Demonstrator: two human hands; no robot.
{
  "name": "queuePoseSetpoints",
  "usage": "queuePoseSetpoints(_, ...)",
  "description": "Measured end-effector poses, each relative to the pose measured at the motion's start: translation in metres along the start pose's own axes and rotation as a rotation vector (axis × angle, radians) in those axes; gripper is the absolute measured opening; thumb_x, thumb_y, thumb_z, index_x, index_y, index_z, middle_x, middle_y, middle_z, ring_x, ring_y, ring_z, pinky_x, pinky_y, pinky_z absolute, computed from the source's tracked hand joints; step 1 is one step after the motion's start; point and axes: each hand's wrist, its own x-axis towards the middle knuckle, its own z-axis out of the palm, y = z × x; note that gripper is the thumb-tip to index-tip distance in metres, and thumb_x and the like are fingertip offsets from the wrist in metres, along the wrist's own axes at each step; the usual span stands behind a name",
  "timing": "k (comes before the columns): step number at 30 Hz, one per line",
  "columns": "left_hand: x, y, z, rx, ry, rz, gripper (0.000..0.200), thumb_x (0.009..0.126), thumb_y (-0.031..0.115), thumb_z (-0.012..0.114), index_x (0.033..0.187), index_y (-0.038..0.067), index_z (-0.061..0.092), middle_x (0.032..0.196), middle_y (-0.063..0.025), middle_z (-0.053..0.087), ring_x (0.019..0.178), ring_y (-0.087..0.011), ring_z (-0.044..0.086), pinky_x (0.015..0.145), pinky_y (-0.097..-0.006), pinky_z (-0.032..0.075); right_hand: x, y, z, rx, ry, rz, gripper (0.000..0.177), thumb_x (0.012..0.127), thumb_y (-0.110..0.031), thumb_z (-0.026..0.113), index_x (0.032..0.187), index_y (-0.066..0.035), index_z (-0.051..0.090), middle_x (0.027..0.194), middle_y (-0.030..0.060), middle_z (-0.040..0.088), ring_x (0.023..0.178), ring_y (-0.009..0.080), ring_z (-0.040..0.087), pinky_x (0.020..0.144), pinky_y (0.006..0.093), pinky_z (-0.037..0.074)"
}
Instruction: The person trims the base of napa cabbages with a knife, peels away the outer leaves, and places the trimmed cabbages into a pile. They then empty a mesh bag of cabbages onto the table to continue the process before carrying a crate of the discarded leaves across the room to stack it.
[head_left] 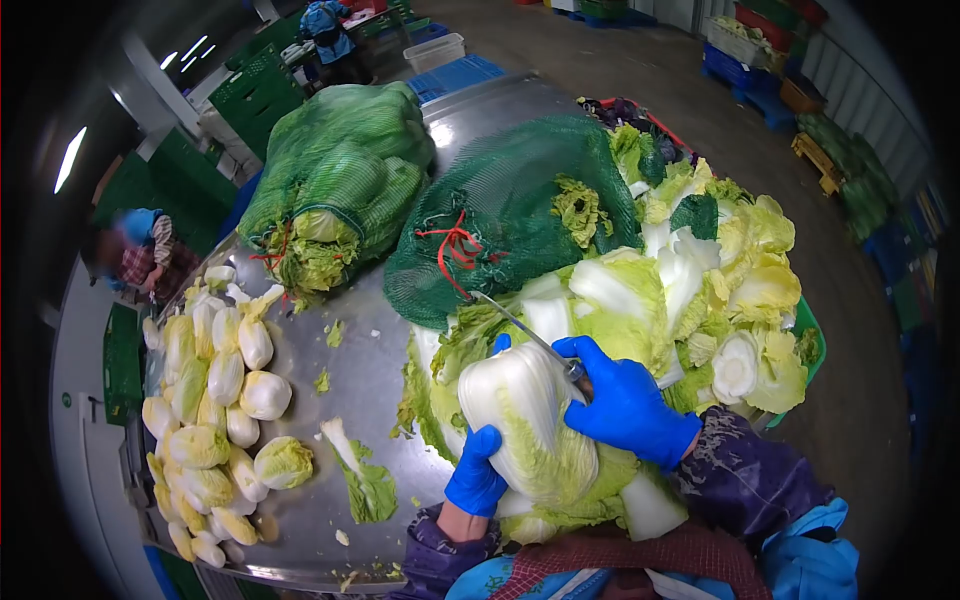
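Note:
A large pale napa cabbage [525,420] rests in my left hand [476,475], whose blue-gloved thumb presses its lower left side. More blue glove shows behind its top edge. My right hand [625,405], also gloved in blue, is closed round the handle of a knife [525,330] at the cabbage's right side. The blade points up and to the left, over the leaves. Beneath and beyond the cabbage lies a heap of loose leaves [690,280]. A dark green net bag [500,220] with a red tie lies flat just past the blade.
A filled green net sack [350,160] stands at the table's far side. Many small trimmed heads [210,400] are piled at the left of the metal table [370,345], near a loose leaf [362,480]. Two people [145,245] are in the background, with crates.

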Motion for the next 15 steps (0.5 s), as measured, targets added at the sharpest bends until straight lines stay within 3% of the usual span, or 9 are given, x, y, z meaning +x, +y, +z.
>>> queuePoseSetpoints(2, 0.001, -0.002, -0.004, 0.002, 0.01, -0.018, 0.09, 0.069, 0.035, 0.072, 0.138, 0.01, 0.021, 0.132, -0.0136, 0.039, 0.118, -0.0278, 0.043, 0.1, -0.0405, 0.036, 0.001, -0.001, -0.005, -0.008, 0.007, 0.024, 0.05, 0.067, -0.021, 0.06, 0.113, -0.01, 0.046, 0.075, 0.0168, 0.061, 0.071, 0.0347, 0.06, 0.064, 0.0428, 0.047)
queuePoseSetpoints(5, 0.003, -0.005, -0.004, -0.051, -0.004, 0.01, 0.082, 0.074, 0.046, 0.062, 0.137, 0.01, 0.025, 0.132, -0.0155, 0.039, 0.117, -0.0289, 0.043, 0.099, -0.0419, 0.037, 0.001, 0.0, -0.016, 0.087, -0.036, -0.054, 0.038, 0.068, -0.019, 0.059, 0.105, -0.009, 0.053, 0.074, 0.0191, 0.059, 0.07, 0.033, 0.06, 0.064, 0.0402, 0.048)
queuePoseSetpoints(7, 0.011, -0.005, 0.003, -0.224, -0.048, -0.036, 0.081, 0.077, 0.058, 0.049, 0.137, 0.008, 0.025, 0.133, -0.0189, 0.037, 0.116, -0.032, 0.044, 0.098, -0.0436, 0.037, 0.004, 0.005, -0.019, 0.221, 0.041, -0.083, 0.029, 0.069, -0.011, 0.057, 0.098, -0.006, 0.057, 0.076, 0.0149, 0.06, 0.068, 0.027, 0.06, 0.064, 0.0349, 0.048)
queuePoseSetpoints(8, 0.011, -0.004, 0.006, -0.224, -0.049, -0.032, 0.081, 0.077, 0.058, 0.049, 0.137, 0.008, 0.025, 0.133, -0.0189, 0.037, 0.116, -0.032, 0.044, 0.098, -0.0436, 0.037, 0.008, 0.008, -0.026, 0.22, 0.04, -0.087, 0.029, 0.069, -0.011, 0.057, 0.098, -0.006, 0.057, 0.076, 0.0149, 0.06, 0.068, 0.027, 0.06, 0.064, 0.0349, 0.048)
queuePoseSetpoints(10, 0.006, 0.0, 0.019, -0.417, -0.393, -0.093, 0.082, 0.079, 0.063, 0.041, 0.136, 0.007, 0.027, 0.132, -0.022, 0.038, 0.113, -0.0352, 0.046, 0.096, -0.0444, 0.039, 0.018, 0.01, -0.041, 0.737, 0.01, 0.102, 0.032, 0.068, 0.004, 0.053, 0.099, -0.002, 0.056, 0.085, 0.0038, 0.059, 0.072, 0.013, 0.057, 0.065, 0.0277, 0.047)
queuePoseSetpoints(12, 0.0, -0.001, 0.023, -0.454, -0.3, -0.071, 0.084, 0.078, 0.067, 0.041, 0.135, 0.006, 0.029, 0.13, -0.0241, 0.038, 0.11, -0.0375, 0.047, 0.094, -0.0454, 0.04, 0.017, 0.003, -0.041, 0.695, 0.006, 0.117, 0.028, 0.068, 0.002, 0.054, 0.096, -0.001, 0.057, 0.082, 0.0046, 0.059, 0.07, 0.0115, 0.056, 0.065, 0.0269, 0.046)
queuePoseSetpoints(14, 0.001, -0.002, 0.01, -0.551, -0.312, -0.192, 0.077, 0.081, 0.063, 0.04, 0.134, 0.006, 0.033, 0.13, -0.02, 0.041, 0.111, -0.033, 0.047, 0.096, -0.043, 0.038, 0.02, 0.021, -0.034, 0.469, 0.141, -0.096, 0.025, 0.067, 0.0, 0.054, 0.092, -0.004, 0.059, 0.075, 0.005, 0.059, 0.067, 0.0114, 0.057, 0.062, 0.0282, 0.046)
queuePoseSetpoints(15, 0.0, -0.004, 0.004, -0.549, -0.313, -0.135, 0.077, 0.081, 0.063, 0.04, 0.134, 0.006, 0.033, 0.13, -0.02, 0.041, 0.111, -0.033, 0.047, 0.096, -0.043, 0.038, 0.02, 0.019, -0.037, 0.191, 0.242, -0.045, 0.023, 0.067, -0.005, 0.056, 0.089, -0.008, 0.06, 0.067, 0.0087, 0.057, 0.061, 0.0176, 0.06, 0.056, 0.032, 0.044)
